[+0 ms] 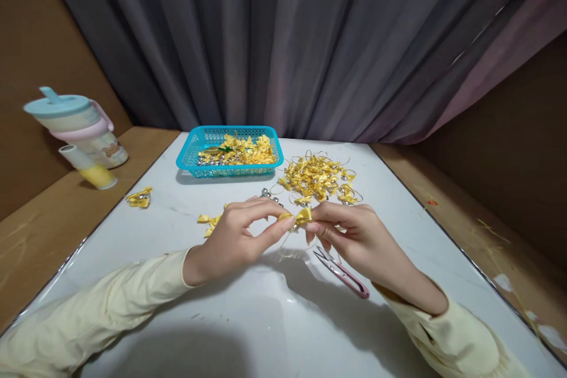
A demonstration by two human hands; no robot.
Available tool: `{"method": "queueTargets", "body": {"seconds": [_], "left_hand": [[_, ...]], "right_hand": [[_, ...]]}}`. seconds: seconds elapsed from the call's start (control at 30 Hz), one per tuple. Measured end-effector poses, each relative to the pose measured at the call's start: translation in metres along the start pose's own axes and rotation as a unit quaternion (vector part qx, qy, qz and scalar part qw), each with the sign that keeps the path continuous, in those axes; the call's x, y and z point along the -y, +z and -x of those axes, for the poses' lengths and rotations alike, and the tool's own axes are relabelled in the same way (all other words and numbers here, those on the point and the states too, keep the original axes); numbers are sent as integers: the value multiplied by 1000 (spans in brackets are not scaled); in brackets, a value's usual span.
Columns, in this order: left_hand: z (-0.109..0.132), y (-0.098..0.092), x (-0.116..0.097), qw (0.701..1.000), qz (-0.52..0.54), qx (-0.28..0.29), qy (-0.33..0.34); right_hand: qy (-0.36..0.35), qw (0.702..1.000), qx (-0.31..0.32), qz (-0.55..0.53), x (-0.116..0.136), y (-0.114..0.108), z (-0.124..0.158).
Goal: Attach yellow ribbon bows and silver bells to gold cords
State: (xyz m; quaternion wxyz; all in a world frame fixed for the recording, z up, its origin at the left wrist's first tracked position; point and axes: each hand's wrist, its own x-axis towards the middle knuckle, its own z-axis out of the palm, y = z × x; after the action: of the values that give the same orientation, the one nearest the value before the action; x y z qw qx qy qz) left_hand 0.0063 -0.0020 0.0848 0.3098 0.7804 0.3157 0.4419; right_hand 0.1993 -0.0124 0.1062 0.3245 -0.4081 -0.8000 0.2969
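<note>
Both hands met above the white table (398, 236), each pinching one end of a small yellow ribbon bow (301, 216). The left hand (234, 239) closed thumb and forefinger on the bow's left side; the right hand (354, 233) gripped its right side the same way. Pink-handled snips (343, 273) lay on the table just under the right hand. Behind the hands sat a heap of yellow bows (316, 177) and, to its left, a turquoise basket (188, 156) holding more. A pastel tumbler (82, 127) stood far left
</note>
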Motion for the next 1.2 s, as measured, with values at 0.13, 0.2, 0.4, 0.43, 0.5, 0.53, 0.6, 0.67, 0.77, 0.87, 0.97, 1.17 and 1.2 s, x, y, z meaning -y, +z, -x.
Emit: {"method": "queueTargets", "body": {"seconds": [0.13, 0.2, 0.4, 0.43, 0.5, 0.53, 0.6, 0.67, 0.77, 0.87, 0.97, 1.17, 1.2], "left_hand": [[0, 1, 2, 1000, -7, -6, -13], [-1, 1, 2, 1000, -6, -13, -14], [-1, 2, 3, 999, -2, -28, -25], [-1, 2, 3, 999, -1, -28, -22], [-1, 2, 3, 999, -3, -32, -11], [-1, 2, 3, 999, -5, -37, -2], [-1, 3, 4, 999, -12, -49, 15], [0, 4, 5, 998, -24, -55, 35], [1, 4, 7, 996, -49, -47, 64], [1, 4, 10, 993, -67, -45, 86], [1, 4, 12, 991, -74, -51, 96], [1, 5, 14, 991, -78, -51, 93], [0, 5, 14, 991, -80, -49, 94]], "right_hand": [[-58, 991, -9, 118, 0, -2, 1], [-86, 983, -26, 159, -1, -2, 2], [-90, 979, -24, 180, 0, 2, 4], [-88, 980, -23, 177, 1, 3, 4], [-90, 981, -25, 172, 3, 5, 5], [-90, 981, -27, 171, 4, 6, 6], [-90, 980, -35, 171, 6, 9, 7], [-93, 979, -45, 173, 6, 11, 9], [-101, 976, -60, 181, 5, 14, 10], [-96, 977, -68, 176, 4, 15, 9], [-54, 983, -47, 168, 3, 14, 6], [35, 975, -6, 220, 6, 3, 7], [40, 972, -11, 231, 8, 0, 9]]}}
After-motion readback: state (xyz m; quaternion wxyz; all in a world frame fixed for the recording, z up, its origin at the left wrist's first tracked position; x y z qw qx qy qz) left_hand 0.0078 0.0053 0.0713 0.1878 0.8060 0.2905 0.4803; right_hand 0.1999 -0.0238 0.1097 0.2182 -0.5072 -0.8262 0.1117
